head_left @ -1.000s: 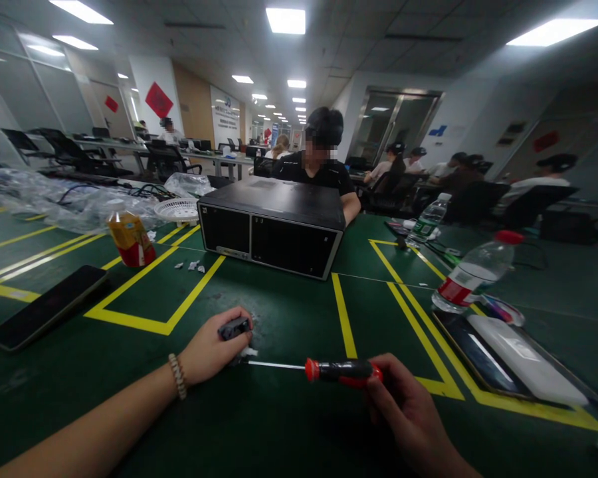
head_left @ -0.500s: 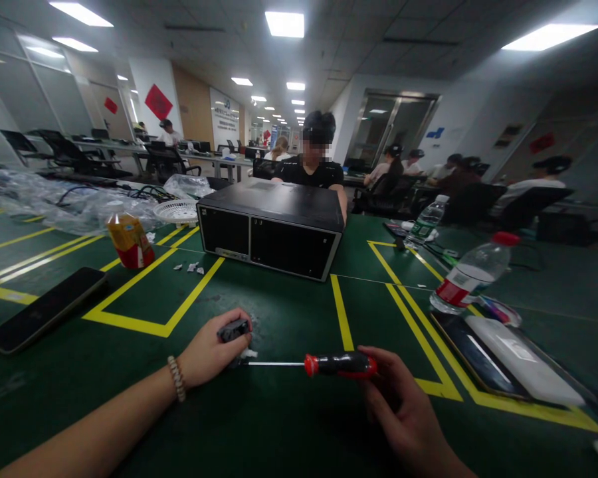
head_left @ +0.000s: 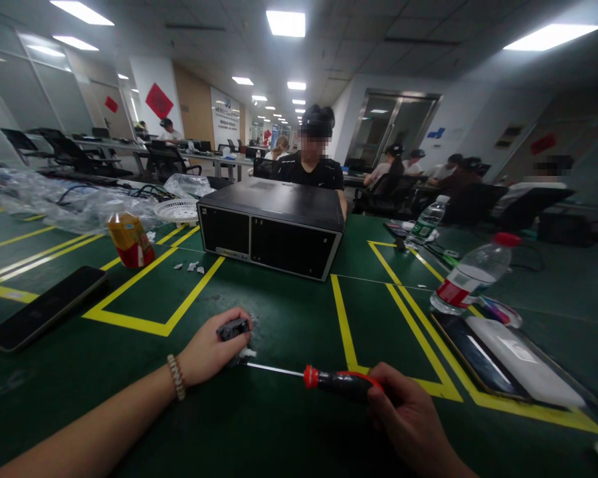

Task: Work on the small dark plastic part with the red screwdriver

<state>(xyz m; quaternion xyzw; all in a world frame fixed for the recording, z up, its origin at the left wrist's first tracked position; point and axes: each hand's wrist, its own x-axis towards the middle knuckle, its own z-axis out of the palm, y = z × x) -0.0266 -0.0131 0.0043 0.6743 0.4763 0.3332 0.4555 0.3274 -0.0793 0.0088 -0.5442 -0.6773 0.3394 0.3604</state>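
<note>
My left hand (head_left: pixel 214 348) is closed around a small dark grey plastic part (head_left: pixel 233 329), resting low over the green table. A bit of white material (head_left: pixel 249 353) shows just below its thumb. In my right hand (head_left: pixel 403 405) is the handle end of a screwdriver (head_left: pixel 341 384) with a black and red grip. Its metal shaft points left, and the tip ends by the underside of my left hand, near a dark piece (head_left: pixel 232 365). Whether the tip touches that piece I cannot tell.
A black computer case (head_left: pixel 274 226) stands ahead, with a person (head_left: pixel 309 169) behind it. To the left are a drink bottle (head_left: pixel 129 236), a dark phone (head_left: pixel 44 309) and plastic wrap (head_left: pixel 80 199). On the right, a water bottle (head_left: pixel 473 275) stands near phones (head_left: pixel 523 358).
My right hand and the screwdriver handle have dropped slightly, so the shaft now slopes down to the right. My left hand stays in place.
</note>
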